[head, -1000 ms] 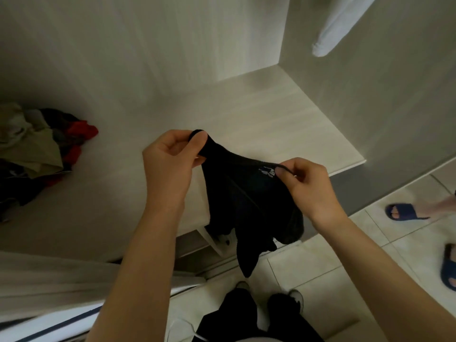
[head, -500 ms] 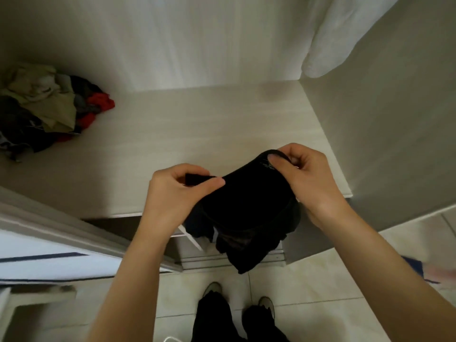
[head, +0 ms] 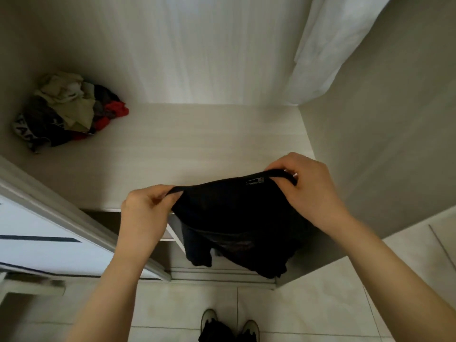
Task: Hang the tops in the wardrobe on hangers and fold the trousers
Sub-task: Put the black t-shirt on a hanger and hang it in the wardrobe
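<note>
A black fabric garment hangs stretched above the front edge of the pale wood-grain wardrobe shelf, its lower part drooping below that edge. The left hand pinches one end of the garment's upper band. The right hand grips the other end, beside a small label. A crumpled pile of olive, red and dark clothes lies at the shelf's rear left corner. A white hanging cloth shows above the shelf's rear right corner.

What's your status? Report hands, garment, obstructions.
Left hand and right hand both pinch the black garment by its top band. It hangs across the shelf front edge. Clothes pile back-left on the shelf, well apart.
</note>
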Demonstrator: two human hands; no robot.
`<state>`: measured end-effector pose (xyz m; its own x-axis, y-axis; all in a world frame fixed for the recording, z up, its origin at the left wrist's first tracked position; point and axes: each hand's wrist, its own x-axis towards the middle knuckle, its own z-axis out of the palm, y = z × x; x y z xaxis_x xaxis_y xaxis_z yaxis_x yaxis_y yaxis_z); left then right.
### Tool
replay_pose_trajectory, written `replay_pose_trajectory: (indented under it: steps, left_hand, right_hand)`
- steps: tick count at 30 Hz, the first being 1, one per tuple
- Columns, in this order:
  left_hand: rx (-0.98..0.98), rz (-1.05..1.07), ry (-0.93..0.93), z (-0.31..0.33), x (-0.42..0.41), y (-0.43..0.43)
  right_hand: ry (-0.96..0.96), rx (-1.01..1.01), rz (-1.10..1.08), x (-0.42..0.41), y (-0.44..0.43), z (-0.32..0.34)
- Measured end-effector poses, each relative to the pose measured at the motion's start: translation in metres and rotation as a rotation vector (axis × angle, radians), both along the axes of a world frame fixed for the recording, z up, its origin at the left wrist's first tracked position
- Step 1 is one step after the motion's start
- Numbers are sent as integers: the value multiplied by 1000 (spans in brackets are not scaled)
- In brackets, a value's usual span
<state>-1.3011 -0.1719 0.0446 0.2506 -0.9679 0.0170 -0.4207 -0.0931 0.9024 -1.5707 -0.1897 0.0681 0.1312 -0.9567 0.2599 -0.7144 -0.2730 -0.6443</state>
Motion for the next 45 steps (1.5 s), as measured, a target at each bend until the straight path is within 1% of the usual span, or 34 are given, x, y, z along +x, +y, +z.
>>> replay_pose_trajectory:
  steps: [2, 3, 5, 7, 9, 10, 14, 16, 19, 22, 24, 27, 31, 33, 37, 39, 41, 42, 45]
  left_hand:
    - [145, -23, 423, 10, -2, 0]
    - [213, -50, 585, 15, -2, -1]
    - [318, -94, 764, 23, 2, -6]
    - [385, -165, 817, 31, 8, -11]
    - [395, -248, 760, 41, 15, -17]
    - [373, -281, 686, 46, 19, -19]
    - [269, -289, 317, 78, 24, -30]
    - [218, -316, 143, 94, 23, -36]
    - [121, -364, -9, 116, 22, -44]
    - [2, -307, -154, 128, 28, -61]
    - [-80, -236, -191, 133, 32, -74]
    - [-210, -149, -191, 146, 34, -92]
    - [-366, -130, -245, 173, 32, -111]
    - [-391, -207, -345, 189, 30, -117]
    - [-340, -377, -571, 218, 31, -128]
    - [-368, -352, -686, 232, 31, -137]
    - [-442, -249, -746, 247, 29, -146]
    - [-473, -195, -709, 255, 28, -150]
    - [-473, -113, -410, 281, 23, -160]
  right_hand:
    - [96, -42, -8, -6, -4, -2]
    - [120, -55, -12, -9, -7, -3]
    - [136, -74, -26, -13, -14, -4]
    - [136, -110, -51, -15, -20, -2]
    - [119, -129, -76, -17, -26, 3]
    - [104, -125, -86, -17, -29, 7]
    - [26, -105, -61, -8, -39, 26]
    - [-19, -141, -58, -2, -46, 37]
    - [-60, -230, -62, 4, -56, 56]
    - [-48, -254, -48, 8, -64, 77]
    - [-14, -281, -33, 11, -69, 89]
    - [25, -322, -7, 15, -74, 108]
    - [46, -410, 8, 14, -83, 134]
    - [31, -472, -19, 9, -90, 149]
    - [57, -556, -83, -2, -103, 181]
    - [108, -561, -73, -1, -105, 194]
    - [154, -563, -52, 3, -105, 205]
    - [170, -572, -47, 4, -105, 210]
    - [203, -614, -60, 8, -108, 226]
